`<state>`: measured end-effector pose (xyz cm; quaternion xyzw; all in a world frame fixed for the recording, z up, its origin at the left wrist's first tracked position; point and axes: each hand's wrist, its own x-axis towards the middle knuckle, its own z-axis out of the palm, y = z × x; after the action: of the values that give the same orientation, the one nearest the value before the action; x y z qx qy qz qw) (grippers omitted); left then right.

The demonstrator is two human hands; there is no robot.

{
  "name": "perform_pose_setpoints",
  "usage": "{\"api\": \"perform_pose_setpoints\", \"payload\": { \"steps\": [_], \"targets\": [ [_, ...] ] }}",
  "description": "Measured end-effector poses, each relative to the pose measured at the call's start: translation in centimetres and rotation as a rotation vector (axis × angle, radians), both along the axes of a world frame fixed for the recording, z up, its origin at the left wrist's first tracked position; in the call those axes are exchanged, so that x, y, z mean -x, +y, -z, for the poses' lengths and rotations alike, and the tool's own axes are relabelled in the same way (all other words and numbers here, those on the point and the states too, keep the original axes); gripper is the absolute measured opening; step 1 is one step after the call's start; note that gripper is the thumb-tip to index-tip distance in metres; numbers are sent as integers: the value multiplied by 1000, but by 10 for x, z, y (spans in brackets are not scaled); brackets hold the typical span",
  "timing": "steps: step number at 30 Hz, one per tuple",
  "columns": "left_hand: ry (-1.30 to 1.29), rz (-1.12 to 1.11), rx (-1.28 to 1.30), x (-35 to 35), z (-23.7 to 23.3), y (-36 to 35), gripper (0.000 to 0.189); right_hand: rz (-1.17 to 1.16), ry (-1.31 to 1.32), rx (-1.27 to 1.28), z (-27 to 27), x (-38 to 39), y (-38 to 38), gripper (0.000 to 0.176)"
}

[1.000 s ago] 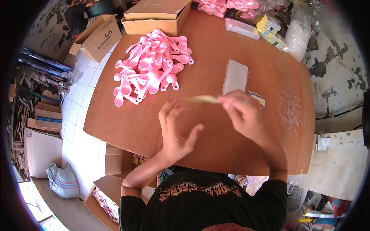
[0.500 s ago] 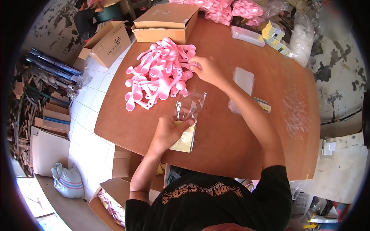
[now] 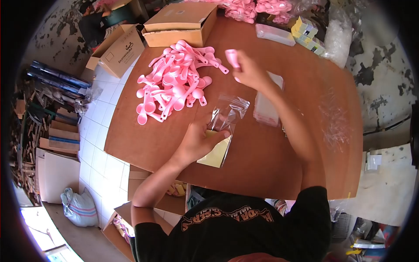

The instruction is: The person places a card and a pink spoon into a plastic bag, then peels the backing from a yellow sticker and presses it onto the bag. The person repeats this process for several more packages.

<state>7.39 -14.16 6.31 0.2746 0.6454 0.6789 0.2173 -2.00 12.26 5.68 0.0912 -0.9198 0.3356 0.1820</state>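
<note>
My left hand is closed on a clear plastic zip bag with a pale yellow card inside its lower part. The bag's mouth points away from me, toward the pile. In my right hand is a pink measuring spoon, its bowl up past the fingers and its handle mostly hidden in the grip. A heap of pink spoons lies on the brown table to the left of that hand. Beneath my right forearm, a stack of clear bags rests on the table.
A cardboard box stands behind the spoon heap. Bagged pink items, a clear packet and small yellow boxes line the far edge. Loose clear plastic strips lie at the right. Another person sits at the far left.
My right hand has drawn back from the heap to the right, lifting a pink spoon. My left hand and the bag have shifted slightly to the right and away from me.
</note>
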Motion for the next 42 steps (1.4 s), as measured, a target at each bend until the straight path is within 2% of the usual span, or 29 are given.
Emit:
{"api": "perform_pose_setpoints", "payload": {
  "steps": [1,3,4,6,9,13,15,16,18,23,26,33,34,35,37,39,41,42],
  "targets": [
    [-8,-4,-10,3,3,2,26,27,-93,197,-1,-18,16,47],
    [194,88,123,10,8,10,25,85,-103,599,-43,-79,11,60],
    [185,101,116,9,6,16,25,101,-108,595,-52,-102,13,60],
    [38,188,251,5,-2,32,25,35,-226,1128,-60,-144,19,63],
    [-1,305,228,-6,-4,60,26,229,-258,1258,-53,-182,13,62],
    [163,365,149,-28,7,87,25,285,-228,1273,-42,-207,11,69],
    [-28,335,-22,-38,7,94,21,317,-198,1238,-41,-215,11,71],
    [-30,342,-16,-39,8,96,21,300,-125,1163,-38,-217,12,71],
    [-200,412,50,-39,9,97,20,280,-54,1089,-38,-219,13,71],
    [-114,425,39,-39,11,100,20,299,59,894,-42,-221,19,56],
    [-122,388,52,-39,12,101,20,306,-41,877,-51,-226,14,49],
    [-67,376,81,-43,9,95,26,179,13,777,-41,-226,1,42],
    [-69,373,81,-44,8,96,26,161,30,675,-40,-226,1,40],
    [-106,343,-23,-46,6,97,30,143,46,574,-39,-225,-1,38],
    [-142,309,-127,-43,3,94,33,154,99,593,-42,-224,-10,35],
    [-80,396,10,-35,-1,88,40,164,151,611,-43,-226,-17,32],
    [-52,375,13,-33,4,87,40,191,203,584,-44,-226,-21,21],
    [-24,360,17,-32,4,87,39,188,203,584,-46,-226,-20,21]
  ]
}}
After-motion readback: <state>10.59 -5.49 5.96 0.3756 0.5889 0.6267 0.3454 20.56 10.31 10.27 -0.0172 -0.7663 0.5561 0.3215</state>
